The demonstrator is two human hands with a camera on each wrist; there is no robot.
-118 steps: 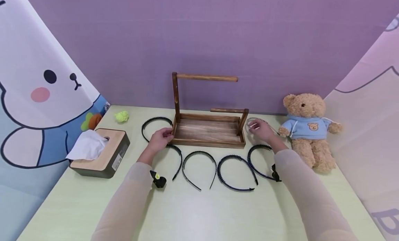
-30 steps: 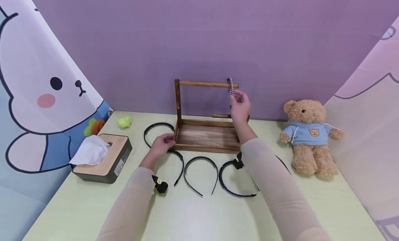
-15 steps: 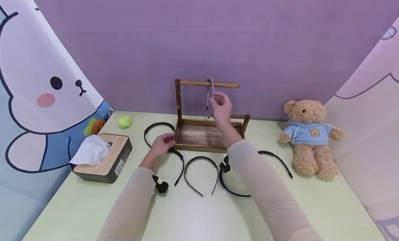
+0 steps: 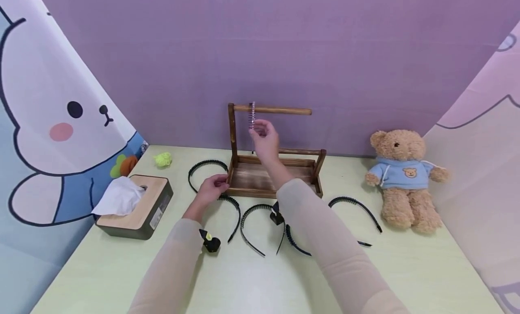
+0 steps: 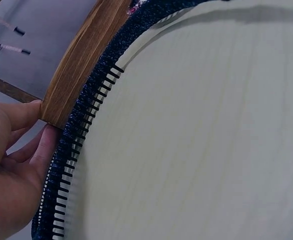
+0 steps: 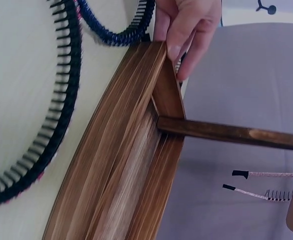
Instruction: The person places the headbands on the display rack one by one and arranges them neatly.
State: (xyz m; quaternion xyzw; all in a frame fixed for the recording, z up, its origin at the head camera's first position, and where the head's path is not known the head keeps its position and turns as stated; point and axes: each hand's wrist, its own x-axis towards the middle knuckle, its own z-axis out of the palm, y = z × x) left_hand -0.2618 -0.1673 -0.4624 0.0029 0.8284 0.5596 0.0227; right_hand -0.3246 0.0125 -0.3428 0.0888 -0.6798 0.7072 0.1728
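Note:
The wooden rack [image 4: 233, 133] has a tray base, a high bar on its left post and a low bar on its right post. At the tray's left end, my left hand [image 4: 213, 189] grips the corner between thumb and fingers, as the left wrist view shows closely. A pink toothed headband [image 4: 252, 113] hangs over the high bar near the left post. My right hand [image 4: 266, 142] pinches its near side; in the right wrist view its dark-tipped ends [image 6: 241, 174] point away from the fingers.
Several dark toothed headbands lie before and beside the rack, including a black one [image 4: 245, 219] and a blue one [image 4: 298, 247] partly under my right sleeve. A tissue box [image 4: 140, 201] and green yarn ball [image 4: 163, 159] are left; a teddy bear [image 4: 400, 178] sits right.
My right hand has lifted the pink headband from the table right of the rack, passed it over the high bar's free end and slid it left. My left hand stays on the tray corner.

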